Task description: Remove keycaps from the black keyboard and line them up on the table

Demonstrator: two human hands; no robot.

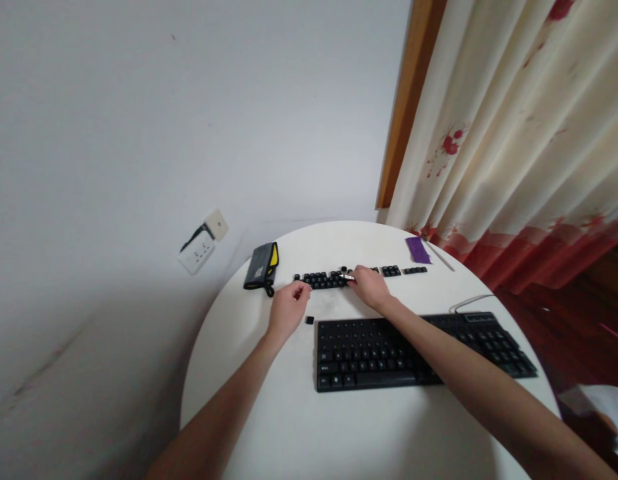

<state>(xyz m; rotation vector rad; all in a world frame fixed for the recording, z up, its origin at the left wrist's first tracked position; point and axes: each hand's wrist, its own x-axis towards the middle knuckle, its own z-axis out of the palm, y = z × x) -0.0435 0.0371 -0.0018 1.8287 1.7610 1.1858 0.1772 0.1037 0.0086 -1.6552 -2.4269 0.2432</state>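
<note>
One keycap row [323, 281] parallels the surface's [333, 235] far edge, right hand [369, 287] above pinching metal tool [346, 277], left hand [289, 307] half-curled, hold unclear.

Worktop [269, 413], white, round, lower centre. Black keyboard [379, 379], lower right of centre. Loose black keycaps [321, 281], rowed across the centre. Right hand [369, 287], centre, grips a metal tool [347, 277] over the keycaps. Left hand [289, 305], fingers bunched, beside the row's left end. Grey-and-yellow pouch [260, 267], left of centre. Purple cloth [417, 250], right of centre. Floral curtain [489, 133], upper right.
</note>
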